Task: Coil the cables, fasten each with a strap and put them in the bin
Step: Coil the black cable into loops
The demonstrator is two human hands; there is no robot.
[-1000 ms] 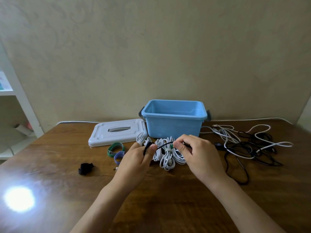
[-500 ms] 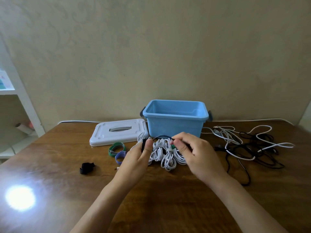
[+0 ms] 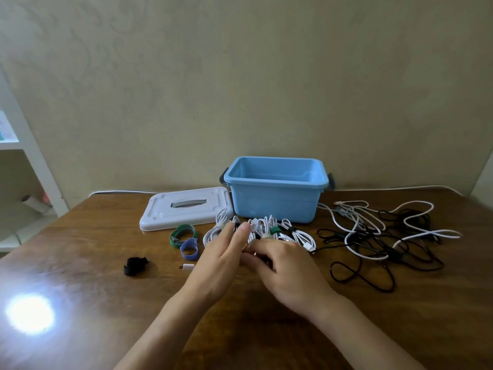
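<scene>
Partly blurred, both hands (image 3: 266, 260) hide the black cable (image 3: 360, 276) end; fingers' grip unclear.

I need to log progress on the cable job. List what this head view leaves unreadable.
- Bin: floor hidden behind its near wall, so contents unknown.
- Right hand: fingers blurred and curled away, so its grip is unclear.
- Left hand: covers part of the coiled white cables; their count is uncertain.
- Loose cables: too tangled to count.
- Table: glare washes out the near-left surface.
</scene>
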